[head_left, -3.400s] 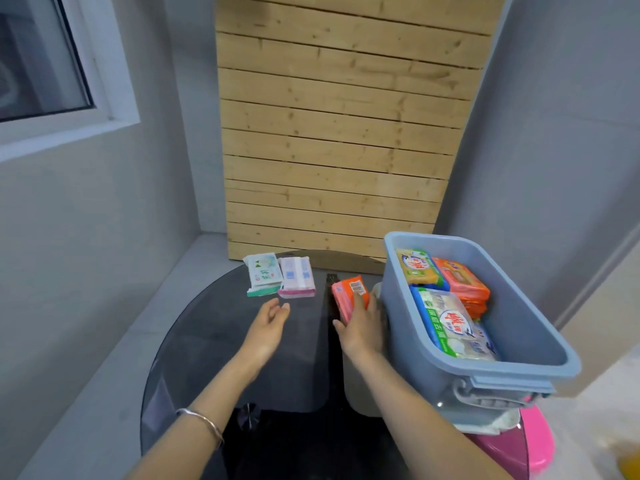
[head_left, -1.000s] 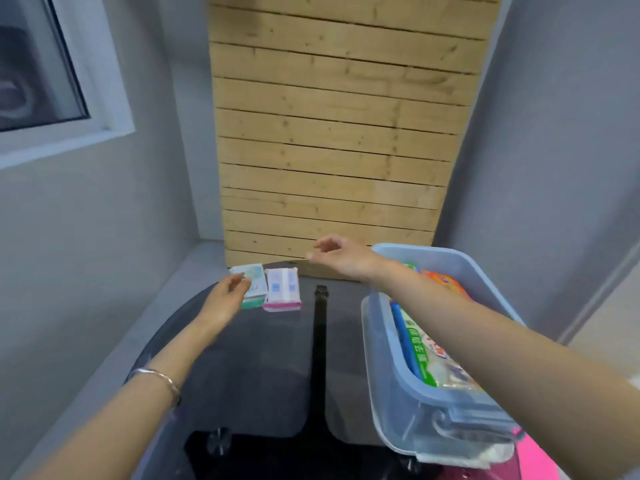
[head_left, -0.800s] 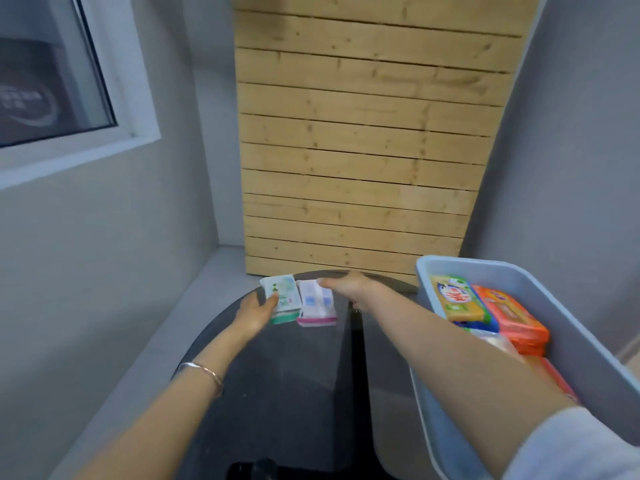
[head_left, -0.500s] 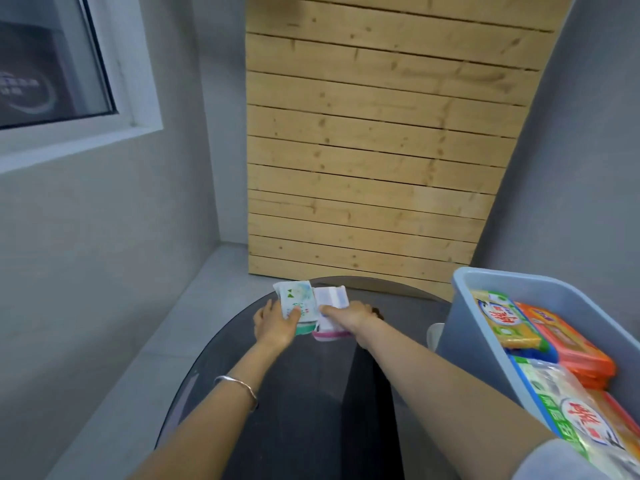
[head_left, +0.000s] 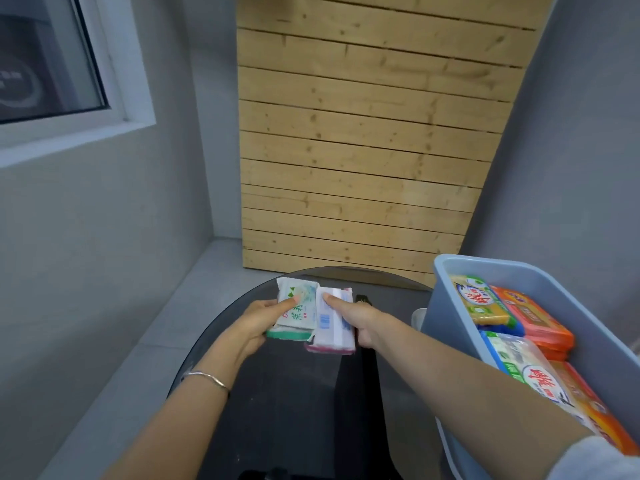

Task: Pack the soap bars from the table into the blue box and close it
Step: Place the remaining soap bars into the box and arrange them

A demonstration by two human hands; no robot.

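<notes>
Both hands are at the far edge of the round dark glass table (head_left: 291, 403), each taking one of the last two bars visible on it. The left hand (head_left: 254, 329) has its thumb on top and its fingers under the white-and-green wrapped soap bar (head_left: 298, 315). The right hand (head_left: 360, 322) pinches the white soap bar with a pink edge and blue print (head_left: 334, 323), thumb across the face and the other fingers curled around its right side. The two bars lie side by side, touching or nearly so, and whether either has left the glass cannot be told. The wrappers look glossy and thin, likely slippery, so a firm grip across the short width and a straight lift should serve better than dragging over the glass. The open light blue plastic box (head_left: 450, 306) stands to the right, already holding yellow, orange and green-and-white packs that fill much of what shows. The new bars probably need to go flat on top, low enough for a lid to seat; no lid is clearly visible.
</notes>
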